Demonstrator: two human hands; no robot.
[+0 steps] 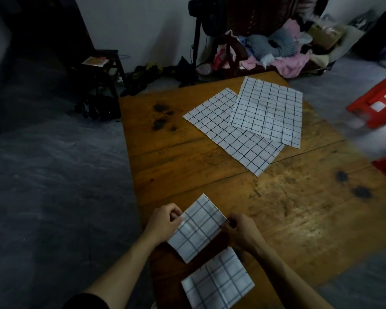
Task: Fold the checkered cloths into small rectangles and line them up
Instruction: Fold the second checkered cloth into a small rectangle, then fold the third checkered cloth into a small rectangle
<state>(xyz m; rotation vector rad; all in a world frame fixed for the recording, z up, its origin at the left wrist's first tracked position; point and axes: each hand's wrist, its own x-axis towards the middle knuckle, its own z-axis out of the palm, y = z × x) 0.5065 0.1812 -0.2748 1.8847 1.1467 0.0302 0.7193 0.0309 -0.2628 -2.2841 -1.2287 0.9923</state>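
A: Where is the folded cloth (197, 228)?
B: On the desk (299, 219), at its near edge. Left hand (163, 221) and right hand (241, 230) pinch its opposite sides. Two unfolded cloths (250, 117) lie farther back.

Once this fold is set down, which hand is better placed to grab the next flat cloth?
Right, probably. The two flat cloths lie far right on the table, on the right hand's side. The left hand would cross over the folded cloth both hands pinch.
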